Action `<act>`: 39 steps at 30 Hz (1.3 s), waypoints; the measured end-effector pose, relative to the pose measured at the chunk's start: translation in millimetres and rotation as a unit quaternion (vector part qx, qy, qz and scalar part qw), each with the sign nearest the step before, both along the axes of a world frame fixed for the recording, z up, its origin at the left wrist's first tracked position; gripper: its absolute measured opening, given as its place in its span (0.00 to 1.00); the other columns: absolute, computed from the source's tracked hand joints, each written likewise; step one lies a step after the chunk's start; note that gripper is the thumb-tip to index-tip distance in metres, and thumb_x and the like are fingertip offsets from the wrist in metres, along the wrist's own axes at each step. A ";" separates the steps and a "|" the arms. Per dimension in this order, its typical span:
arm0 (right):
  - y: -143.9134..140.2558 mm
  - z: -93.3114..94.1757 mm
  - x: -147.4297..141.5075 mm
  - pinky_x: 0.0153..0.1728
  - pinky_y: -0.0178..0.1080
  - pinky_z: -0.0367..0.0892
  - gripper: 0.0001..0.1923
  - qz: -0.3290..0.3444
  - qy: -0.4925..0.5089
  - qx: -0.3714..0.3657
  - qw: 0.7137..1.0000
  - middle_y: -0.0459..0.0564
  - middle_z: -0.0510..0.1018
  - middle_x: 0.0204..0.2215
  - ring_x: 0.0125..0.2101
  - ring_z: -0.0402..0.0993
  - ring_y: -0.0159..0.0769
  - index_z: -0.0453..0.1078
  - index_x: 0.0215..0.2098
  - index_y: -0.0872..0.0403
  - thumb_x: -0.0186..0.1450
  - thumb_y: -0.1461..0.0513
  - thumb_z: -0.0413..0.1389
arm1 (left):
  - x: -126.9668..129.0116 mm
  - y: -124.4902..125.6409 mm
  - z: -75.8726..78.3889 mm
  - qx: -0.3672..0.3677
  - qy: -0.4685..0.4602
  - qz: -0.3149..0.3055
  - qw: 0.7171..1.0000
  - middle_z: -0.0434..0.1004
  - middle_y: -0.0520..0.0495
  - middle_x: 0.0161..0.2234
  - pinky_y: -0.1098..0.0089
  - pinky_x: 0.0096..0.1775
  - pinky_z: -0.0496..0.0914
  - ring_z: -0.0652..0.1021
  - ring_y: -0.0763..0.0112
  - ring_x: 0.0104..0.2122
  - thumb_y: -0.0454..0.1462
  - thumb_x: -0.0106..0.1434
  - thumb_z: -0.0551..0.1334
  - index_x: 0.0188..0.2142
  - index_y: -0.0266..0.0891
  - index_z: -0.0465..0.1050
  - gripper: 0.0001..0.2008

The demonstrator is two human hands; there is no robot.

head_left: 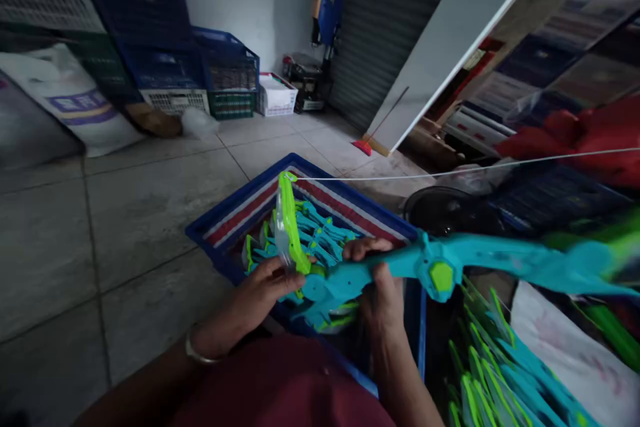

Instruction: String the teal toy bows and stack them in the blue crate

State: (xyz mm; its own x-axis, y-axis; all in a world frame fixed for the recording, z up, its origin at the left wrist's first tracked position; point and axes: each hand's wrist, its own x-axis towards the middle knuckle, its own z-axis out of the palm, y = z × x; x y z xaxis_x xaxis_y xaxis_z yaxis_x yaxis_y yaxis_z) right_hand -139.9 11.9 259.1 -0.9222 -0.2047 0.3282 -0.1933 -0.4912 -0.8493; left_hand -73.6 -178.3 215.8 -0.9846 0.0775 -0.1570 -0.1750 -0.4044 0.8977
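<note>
A turquoise toy bow [350, 275] with lime-green end pieces lies across my view over a blue basket. My right hand [383, 293] wraps round its turquoise body, left of the round hub with a green cap. At the joint where the upright green limb [287, 220] meets the body, my left hand [273, 287] pinches the bow. From that limb's tip a thin white string [380, 178] runs taut to the right edge. The bow's far right end is blurred. More turquoise and green bows [320, 230] fill the basket below.
The blue basket [295, 161] has a red-and-white striped lining. Another pile of bows [493, 373] sits at lower right beside a white sack [575, 347]. Stacked crates [155, 67] and a full sack [83, 100] stand at left. A red broom [363, 147] leans by the pillar.
</note>
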 end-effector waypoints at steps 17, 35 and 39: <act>26.7 -13.7 13.1 0.51 0.48 0.74 0.24 0.061 0.275 0.287 0.916 0.53 0.78 0.46 0.48 0.78 0.46 0.73 0.50 0.47 0.59 0.52 0.71 | 60.4 -23.5 44.3 -0.361 0.446 0.164 0.802 0.79 0.46 0.46 0.72 0.48 0.78 0.81 0.65 0.47 0.42 0.66 0.70 0.52 0.47 0.76 0.16; 37.9 -20.7 14.5 0.49 0.50 0.75 0.26 -0.178 0.323 0.240 0.898 0.51 0.68 0.44 0.49 0.75 0.48 0.65 0.46 0.46 0.57 0.58 0.73 | 56.6 -2.7 28.9 -0.364 0.458 0.192 0.788 0.76 0.47 0.47 0.54 0.45 0.83 0.78 0.53 0.51 0.27 0.57 0.64 0.49 0.50 0.74 0.22; 41.7 -18.4 11.5 0.46 0.48 0.75 0.21 -0.206 0.359 0.251 0.875 0.51 0.72 0.43 0.47 0.76 0.47 0.67 0.47 0.47 0.60 0.61 0.70 | 49.1 -2.7 34.8 -0.369 0.475 0.181 0.778 0.76 0.47 0.48 0.58 0.50 0.81 0.79 0.56 0.52 0.26 0.57 0.63 0.49 0.47 0.74 0.22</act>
